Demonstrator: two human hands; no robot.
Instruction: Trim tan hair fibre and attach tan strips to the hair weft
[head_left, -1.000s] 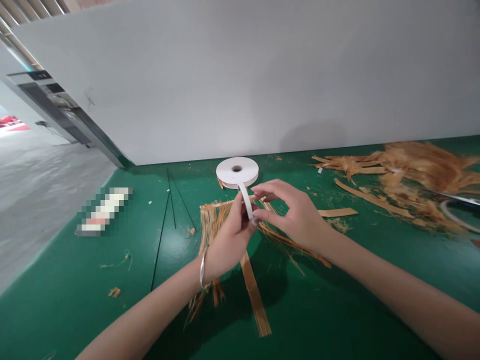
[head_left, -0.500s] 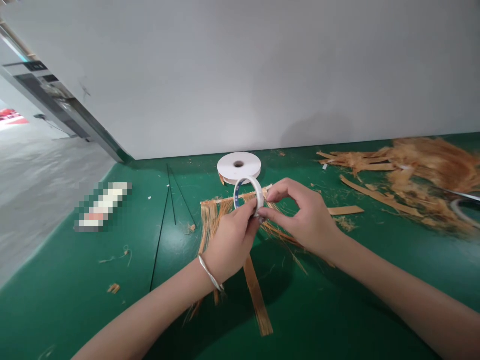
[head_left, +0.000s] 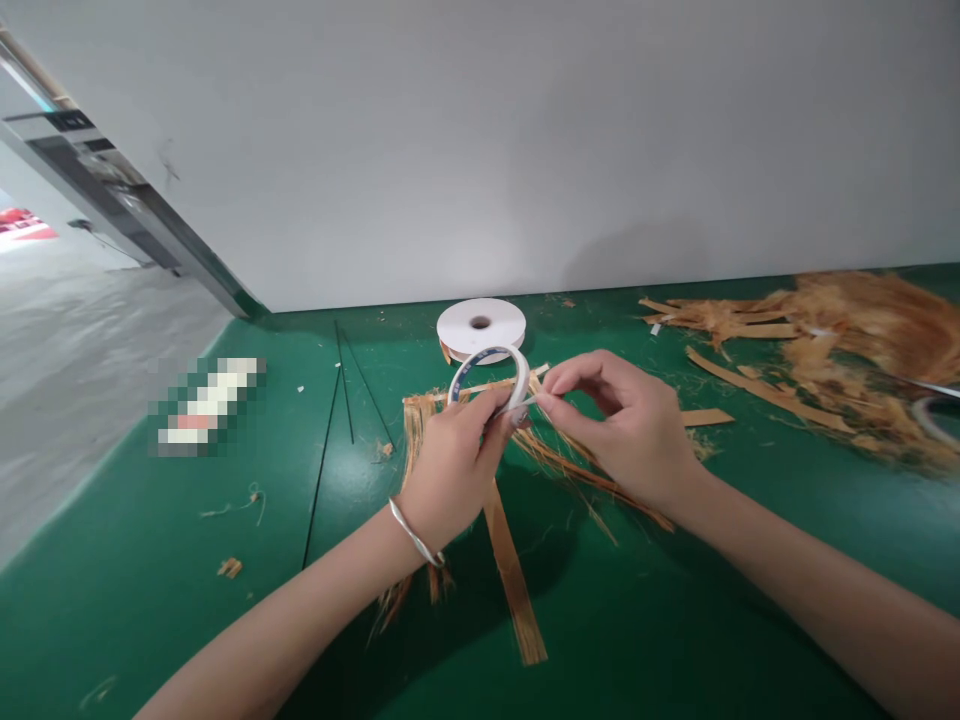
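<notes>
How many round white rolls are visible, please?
2 clearly: a white tape ring with blue inside, in the left hand, and a white disc-shaped reel beyond, on the green table. A cropped pale ring, far right, may be another.

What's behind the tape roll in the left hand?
A white reel and, through the tape roll, the top edge of the fibre fringe. Whatever the left hand covers can't be seen.

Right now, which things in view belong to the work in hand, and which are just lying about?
In the work:
tape roll, in the left hand
tape end, pinched by the right hand
fringed fibre strip beneath the hands, probably

Seemingly lying about:
white spool
thin dark rods, left
loose fibre heap, right
</notes>
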